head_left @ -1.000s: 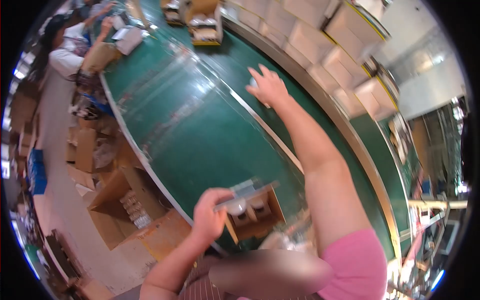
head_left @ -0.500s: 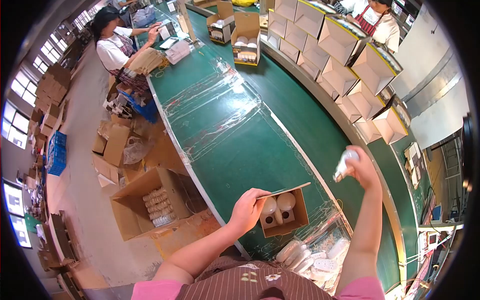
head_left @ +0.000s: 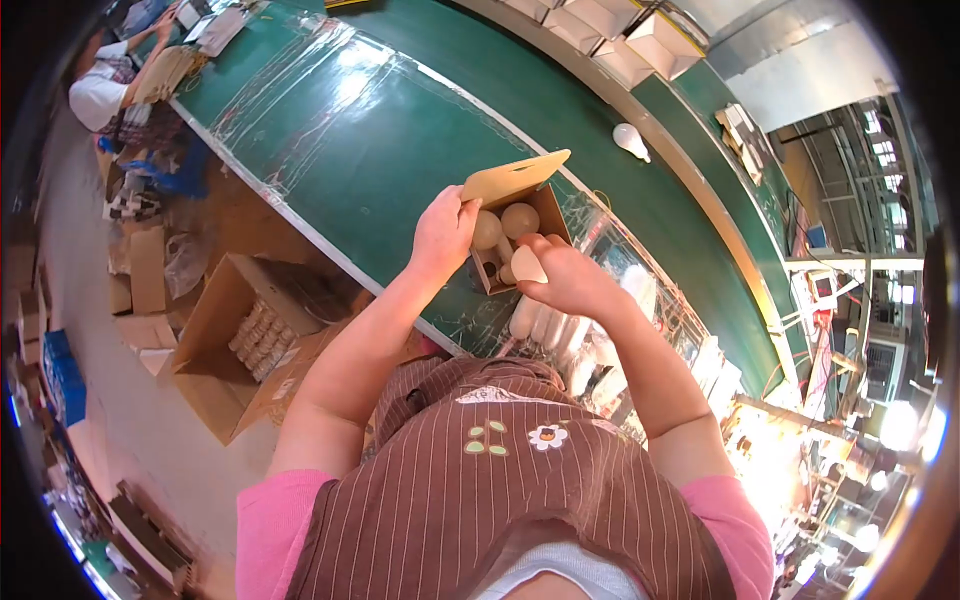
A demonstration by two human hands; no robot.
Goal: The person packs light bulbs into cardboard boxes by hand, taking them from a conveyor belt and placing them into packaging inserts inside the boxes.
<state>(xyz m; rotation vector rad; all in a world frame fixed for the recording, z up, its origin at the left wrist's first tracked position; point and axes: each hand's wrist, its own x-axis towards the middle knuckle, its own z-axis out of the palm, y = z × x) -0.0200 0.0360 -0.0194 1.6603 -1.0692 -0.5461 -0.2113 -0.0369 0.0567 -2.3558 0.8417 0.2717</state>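
An open cardboard box [head_left: 556, 212] stands on the green surface before me, its flap [head_left: 515, 178] raised. My left hand [head_left: 445, 235] pinches the left side of that flap. Two round white light bulbs [head_left: 519, 219] show inside the box, seated in a cardboard insert. My right hand [head_left: 568, 275] is at the box's near right corner, fingers closed around a light bulb [head_left: 528, 265]. Its base end is hidden from me. Another light bulb [head_left: 629, 140] lies loose on the belt beyond the box, to the right.
Wrapped white pieces [head_left: 575, 345] lie in plastic just right of my body. A large open carton [head_left: 215, 350] with stacked contents sits on the floor at left. Opened boxes [head_left: 665, 45] line the far rail. A co-worker [head_left: 100, 95] is at upper left.
My right hand has brought a light bulb from above the belt to the box. My left hand stays on the flap. The view has tilted down, and a loose bulb now shows on the belt.
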